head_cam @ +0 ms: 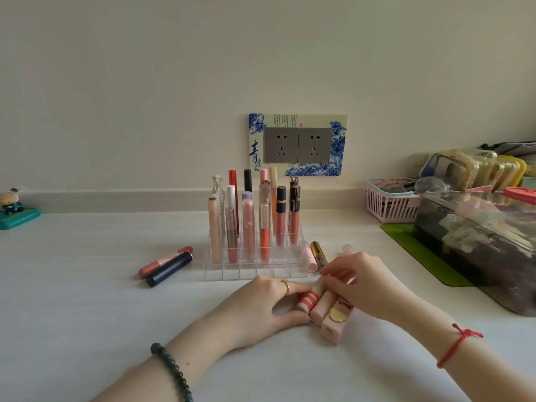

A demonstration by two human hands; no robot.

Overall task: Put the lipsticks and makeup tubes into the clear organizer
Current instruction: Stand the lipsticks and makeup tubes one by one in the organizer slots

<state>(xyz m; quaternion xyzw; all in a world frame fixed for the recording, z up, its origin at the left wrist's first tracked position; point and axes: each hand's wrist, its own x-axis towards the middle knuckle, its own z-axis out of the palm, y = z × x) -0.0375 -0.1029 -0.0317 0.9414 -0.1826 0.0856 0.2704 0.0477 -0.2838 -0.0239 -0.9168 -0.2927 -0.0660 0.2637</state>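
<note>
The clear organizer (255,271) stands on the table's middle with several lip glosses and tubes upright in its back rows; its front row shows no tubes. Just in front of it, my left hand (261,303) grips a red-and-white striped lipstick (309,300). My right hand (356,282) holds the far end of the same group, where a pink lipstick (320,310) and a pink square tube with a gold disc (336,319) lie side by side. A gold-capped tube (318,253) and a pale pink tube (310,261) lie right of the organizer. A coral tube (162,261) and a navy tube (169,269) lie to its left.
A clear lidded box (478,242) sits on a green mat (420,250) at right, with a pink basket (388,204) behind it. A small figurine (13,208) stands at far left. A wall socket (297,145) is behind the organizer.
</note>
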